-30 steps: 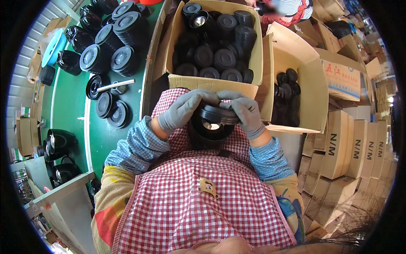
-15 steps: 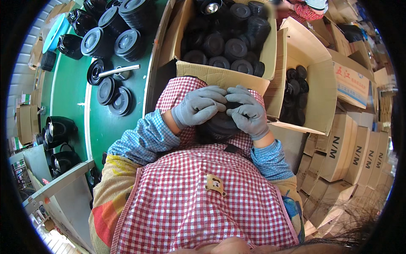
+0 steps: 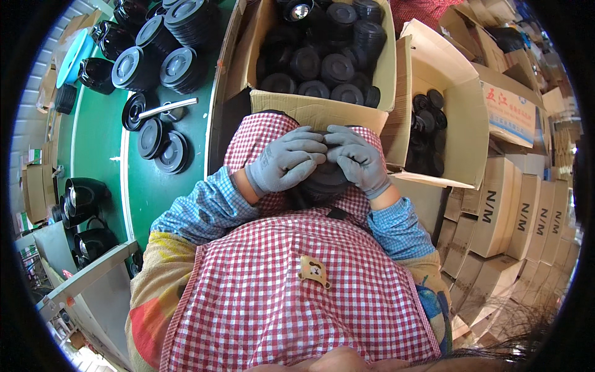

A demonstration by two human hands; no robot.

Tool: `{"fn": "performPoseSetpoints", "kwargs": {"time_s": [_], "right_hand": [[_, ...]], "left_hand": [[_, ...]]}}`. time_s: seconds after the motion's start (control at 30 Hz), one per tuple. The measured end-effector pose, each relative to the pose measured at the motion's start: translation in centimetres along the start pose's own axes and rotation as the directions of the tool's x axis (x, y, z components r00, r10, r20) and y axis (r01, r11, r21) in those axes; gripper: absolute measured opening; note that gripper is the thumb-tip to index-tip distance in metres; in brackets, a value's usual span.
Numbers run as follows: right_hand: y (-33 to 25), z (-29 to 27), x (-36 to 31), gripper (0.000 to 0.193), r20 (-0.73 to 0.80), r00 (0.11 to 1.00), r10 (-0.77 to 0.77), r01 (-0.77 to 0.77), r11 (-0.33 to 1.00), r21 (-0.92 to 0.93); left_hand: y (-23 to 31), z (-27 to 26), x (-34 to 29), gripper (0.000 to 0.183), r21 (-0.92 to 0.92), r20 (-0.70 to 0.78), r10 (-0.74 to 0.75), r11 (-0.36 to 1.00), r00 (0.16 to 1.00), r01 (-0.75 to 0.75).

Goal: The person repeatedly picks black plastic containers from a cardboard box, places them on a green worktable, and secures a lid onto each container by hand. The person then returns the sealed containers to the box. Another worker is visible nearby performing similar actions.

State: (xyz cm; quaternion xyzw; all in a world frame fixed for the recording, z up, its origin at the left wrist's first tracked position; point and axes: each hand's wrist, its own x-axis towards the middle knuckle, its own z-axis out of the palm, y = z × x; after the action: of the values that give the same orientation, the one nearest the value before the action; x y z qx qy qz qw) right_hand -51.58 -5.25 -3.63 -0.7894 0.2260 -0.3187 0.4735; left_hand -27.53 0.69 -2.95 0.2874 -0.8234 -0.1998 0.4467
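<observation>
A black round lid (image 3: 325, 181) lies in my lap on the red-checked apron, its upper part covered by my fingers. My left hand (image 3: 286, 160), in a grey glove, curls over its left and far side. From the right, my right hand (image 3: 359, 160), gloved alike, bends its fingers over the far edge, with thumb and forefinger close together. Both hands are closed on the black piece and almost touch at the fingertips. What exactly the fingertips pinch is hidden.
Straight ahead stands a cardboard box (image 3: 319, 108) of black lids; a smaller box (image 3: 455, 124) at its right holds small black round parts. On the green table (image 3: 170, 208), stacked lids (image 3: 133, 67) and a metal rod (image 3: 167, 108) lie left. Cartons (image 3: 493, 204) fill the right side.
My fingers have shifted slightly on the lid, the right hand's fingertips drawing a little nearer to the left hand. The whole view has also shifted slightly.
</observation>
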Motion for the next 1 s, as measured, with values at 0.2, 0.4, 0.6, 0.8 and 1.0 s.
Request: {"fn": "performPoseSetpoints", "kwargs": {"time_s": [0.2, 0.4, 0.6, 0.8, 1.0], "right_hand": [[0.9, 0.1, -0.6, 0.026, 0.002, 0.996, 0.084, -0.084, 0.991, 0.100], [-1.2, -0.3, -0.4, 0.042, -0.044, 0.996, 0.071, -0.074, 0.993, -0.086], [-2.0, 1.7, -1.3, 0.045, -0.143, 0.988, 0.054, -0.092, 0.959, -0.268], [0.9, -0.1, -0.2, 0.048, -0.018, 0.998, 0.058, -0.061, 0.959, -0.277], [-4.5, 1.6, -1.1, 0.069, 0.045, 0.998, 0.044, -0.019, 0.894, -0.448]], "left_hand": [[1.9, 0.4, -0.3, 0.029, 0.068, 0.072, -0.160, 0.986, 0.984, 0.155], [0.6, -1.4, 0.6, 0.032, -0.233, 0.078, -0.260, 0.934, 0.962, 0.271], [0.6, -0.2, -1.2, 0.039, -0.154, 0.041, -0.401, 0.902, 0.915, 0.403], [3.1, 0.0, -1.4, 0.040, 0.080, 0.113, -0.380, 0.924, 0.918, 0.373], [-3.0, -2.7, -0.4, 0.040, 0.017, 0.269, -0.352, 0.933, 0.897, 0.361]]}}
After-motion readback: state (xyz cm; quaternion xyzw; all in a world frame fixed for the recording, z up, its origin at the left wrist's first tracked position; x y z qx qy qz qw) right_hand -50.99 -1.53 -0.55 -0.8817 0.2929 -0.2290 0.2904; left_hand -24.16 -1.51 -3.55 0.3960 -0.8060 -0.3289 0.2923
